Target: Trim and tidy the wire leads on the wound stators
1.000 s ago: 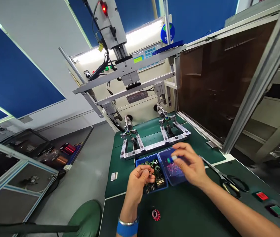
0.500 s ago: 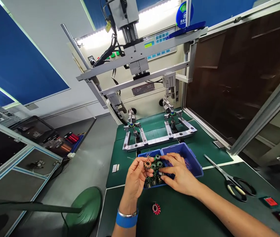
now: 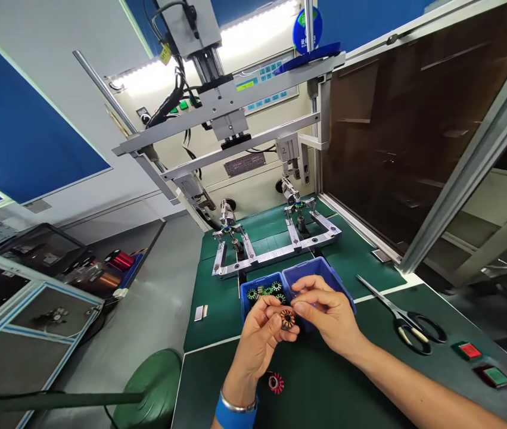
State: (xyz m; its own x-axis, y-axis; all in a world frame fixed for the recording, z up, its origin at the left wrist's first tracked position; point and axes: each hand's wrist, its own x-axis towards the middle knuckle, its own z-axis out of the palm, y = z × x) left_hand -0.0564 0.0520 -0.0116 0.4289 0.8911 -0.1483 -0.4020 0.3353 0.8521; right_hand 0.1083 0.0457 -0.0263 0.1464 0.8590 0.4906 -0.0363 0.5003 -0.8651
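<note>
My left hand (image 3: 257, 342) pinches a small copper-wound stator (image 3: 287, 319) between thumb and fingers, held just in front of two blue bins. My right hand (image 3: 324, 316) meets it from the right, fingertips touching the stator's edge. The left blue bin (image 3: 246, 304) holds several green stators (image 3: 266, 292). The right blue bin (image 3: 324, 269) sits beside it, partly hidden by my right hand. A red-wound stator (image 3: 275, 382) lies on the green mat below my left hand.
Behind the bins stands a metal winding fixture (image 3: 275, 244) with two spindles under a gantry machine. Scissors (image 3: 403, 319) lie at the right, with red (image 3: 469, 350) and green (image 3: 495, 376) buttons beyond. A green stool (image 3: 152, 387) is at lower left. An open panel door (image 3: 414, 137) stands on the right.
My left hand drew the copper-wound stator back from over the left bin toward me. My right hand left the bin and came to the stator.
</note>
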